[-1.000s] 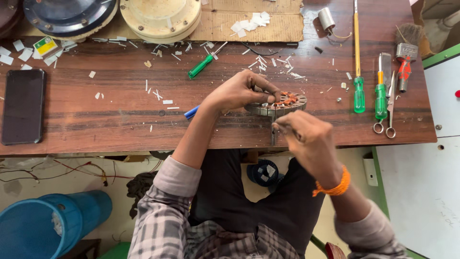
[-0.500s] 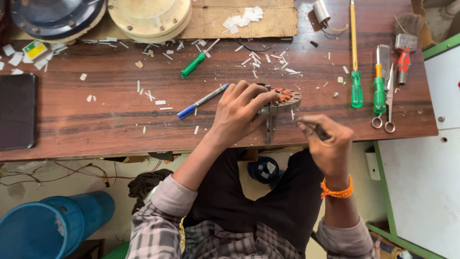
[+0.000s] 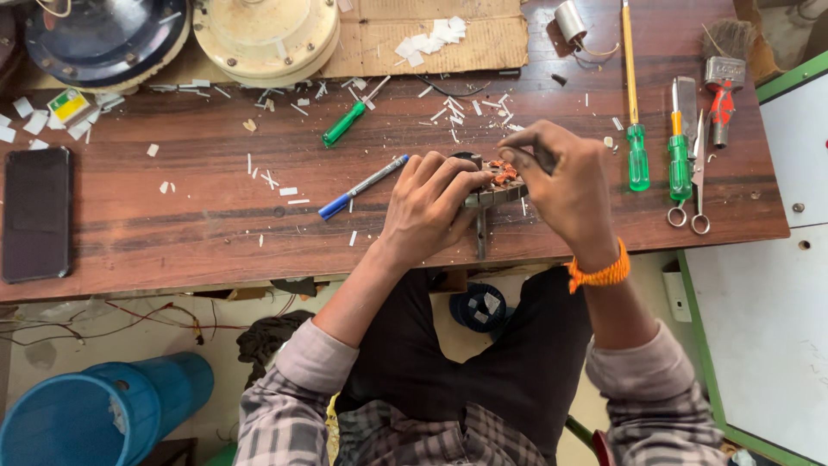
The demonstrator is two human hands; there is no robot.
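A round metal stator core with orange-brown copper windings [image 3: 493, 177] is held at the near edge of the dark wooden workbench [image 3: 172, 233]. The left hand [image 3: 429, 207] is laid over its left side, the fingers curled together and pressed on its rim. The right hand [image 3: 565, 185] is set over its right side, thumb and forefinger pinched together at the windings; what is pinched between them cannot be told. A blue and silver pen [image 3: 362, 186] lies just left of the left fingers. A green-handled screwdriver with a yellow shaft [image 3: 636, 147] lies just right of the right fingers, with a shorter green screwdriver [image 3: 679, 147] and steel scissors [image 3: 697, 185] beyond it. A black phone [image 3: 34, 213] lies well apart, far left.
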